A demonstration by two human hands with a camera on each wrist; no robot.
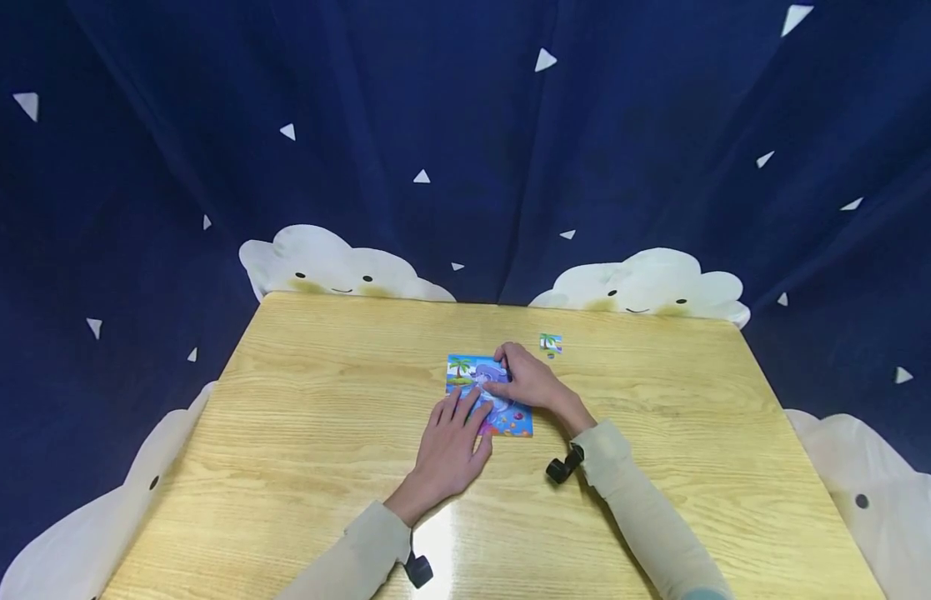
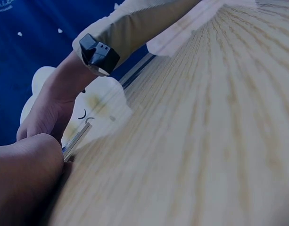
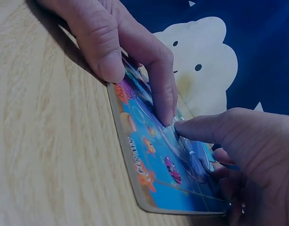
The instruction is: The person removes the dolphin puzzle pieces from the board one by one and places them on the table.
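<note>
A jigsaw puzzle (image 1: 517, 421) with a sea picture, a palm tree and a purple figure lies flat on the wooden table. My left hand (image 1: 448, 450) rests on its lower left part, fingers spread and nearly straight; the right wrist view shows that index fingertip pressing the picture. My right hand (image 1: 531, 379) bends over the puzzle's upper right side. In the right wrist view its thumb (image 3: 201, 129) presses the surface beside the left index fingertip, while the other fingers (image 3: 229, 183) curl at the far edge. Those fingers partly hide what they grip.
Beyond my right hand lies a small palm-tree picture piece (image 1: 551, 342), with a tiny dark piece (image 1: 551, 356) just below it. The wooden table (image 1: 315, 400) extends around the puzzle. A dark blue curtain (image 1: 465, 108) with white triangles and clouds surrounds it.
</note>
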